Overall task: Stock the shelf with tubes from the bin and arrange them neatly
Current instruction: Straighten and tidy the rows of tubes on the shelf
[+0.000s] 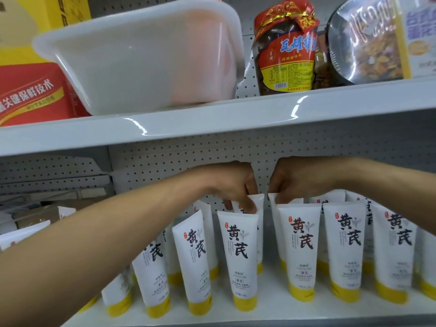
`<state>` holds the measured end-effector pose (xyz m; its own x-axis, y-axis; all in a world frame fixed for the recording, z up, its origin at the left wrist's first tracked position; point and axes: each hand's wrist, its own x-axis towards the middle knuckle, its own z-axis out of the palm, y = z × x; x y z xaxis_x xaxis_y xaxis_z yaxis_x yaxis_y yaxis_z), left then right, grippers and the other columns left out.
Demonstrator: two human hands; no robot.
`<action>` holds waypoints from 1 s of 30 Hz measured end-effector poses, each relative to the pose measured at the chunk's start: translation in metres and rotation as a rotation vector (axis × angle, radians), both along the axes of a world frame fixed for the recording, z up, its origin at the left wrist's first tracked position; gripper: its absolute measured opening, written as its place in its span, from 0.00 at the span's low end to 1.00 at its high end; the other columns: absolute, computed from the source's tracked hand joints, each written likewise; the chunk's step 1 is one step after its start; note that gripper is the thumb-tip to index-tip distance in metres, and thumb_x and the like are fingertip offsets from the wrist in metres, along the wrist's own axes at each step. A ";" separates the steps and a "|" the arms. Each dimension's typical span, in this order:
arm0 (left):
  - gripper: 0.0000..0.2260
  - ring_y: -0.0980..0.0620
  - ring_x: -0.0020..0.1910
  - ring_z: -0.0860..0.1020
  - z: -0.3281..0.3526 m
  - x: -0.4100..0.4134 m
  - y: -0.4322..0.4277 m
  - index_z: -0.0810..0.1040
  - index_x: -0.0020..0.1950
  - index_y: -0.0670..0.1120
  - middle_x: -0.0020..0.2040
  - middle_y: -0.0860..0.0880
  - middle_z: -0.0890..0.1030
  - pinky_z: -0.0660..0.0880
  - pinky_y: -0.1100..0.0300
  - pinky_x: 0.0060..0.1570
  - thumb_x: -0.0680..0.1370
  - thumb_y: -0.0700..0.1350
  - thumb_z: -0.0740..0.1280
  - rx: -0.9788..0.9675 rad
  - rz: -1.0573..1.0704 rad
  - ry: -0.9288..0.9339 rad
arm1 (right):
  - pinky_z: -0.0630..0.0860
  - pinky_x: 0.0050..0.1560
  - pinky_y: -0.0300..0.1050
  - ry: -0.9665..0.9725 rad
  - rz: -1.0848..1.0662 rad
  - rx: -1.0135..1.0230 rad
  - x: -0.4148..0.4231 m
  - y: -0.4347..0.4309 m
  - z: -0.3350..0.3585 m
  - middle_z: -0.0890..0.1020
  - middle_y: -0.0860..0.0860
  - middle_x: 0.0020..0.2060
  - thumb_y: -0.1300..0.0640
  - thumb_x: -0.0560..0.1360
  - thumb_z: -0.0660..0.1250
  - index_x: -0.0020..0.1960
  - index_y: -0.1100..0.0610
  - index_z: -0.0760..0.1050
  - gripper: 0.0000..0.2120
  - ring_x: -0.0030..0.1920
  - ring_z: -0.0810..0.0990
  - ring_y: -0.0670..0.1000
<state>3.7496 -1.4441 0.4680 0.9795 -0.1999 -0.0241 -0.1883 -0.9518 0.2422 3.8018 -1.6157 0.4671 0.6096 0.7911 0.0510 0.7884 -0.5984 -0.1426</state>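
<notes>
Several white tubes with yellow caps and black characters stand cap-down on the lower shelf (271, 312), in rows front to back. My left hand (236, 185) pinches the top edge of a back-row tube (257, 201) behind the front centre tube (240, 256). My right hand (297, 180) pinches the top edge of another back-row tube (274, 215), just right of the first one. A translucent white bin (141, 57) sits on the upper shelf (212, 121), above my left hand.
Beside the bin on the upper shelf stand a red-and-yellow carton (30, 90), a jar with a red label (286, 50) and a clear round tub of snacks (365, 41). Perforated backboard (188, 152) closes the rear. Flat packets (35, 223) lie at the lower left.
</notes>
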 end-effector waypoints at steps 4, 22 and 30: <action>0.11 0.50 0.46 0.84 -0.005 0.004 0.000 0.85 0.53 0.43 0.45 0.49 0.86 0.83 0.55 0.43 0.73 0.43 0.75 -0.014 -0.009 -0.027 | 0.79 0.45 0.42 0.001 -0.001 0.019 0.000 0.003 -0.002 0.86 0.47 0.40 0.55 0.74 0.69 0.47 0.52 0.85 0.06 0.41 0.82 0.47; 0.13 0.68 0.48 0.78 0.019 -0.064 0.003 0.81 0.55 0.57 0.50 0.62 0.82 0.72 0.75 0.49 0.74 0.59 0.67 -0.102 -0.044 -0.315 | 0.78 0.49 0.40 -0.171 0.058 0.313 -0.040 -0.035 0.003 0.83 0.43 0.44 0.32 0.71 0.57 0.51 0.49 0.81 0.25 0.46 0.81 0.42; 0.18 0.64 0.48 0.77 -0.015 -0.091 -0.003 0.78 0.57 0.59 0.49 0.62 0.81 0.77 0.57 0.51 0.69 0.58 0.74 0.267 0.014 -0.208 | 0.79 0.48 0.45 -0.144 0.014 -0.001 -0.061 -0.044 -0.020 0.81 0.37 0.44 0.38 0.70 0.69 0.53 0.41 0.74 0.15 0.44 0.80 0.39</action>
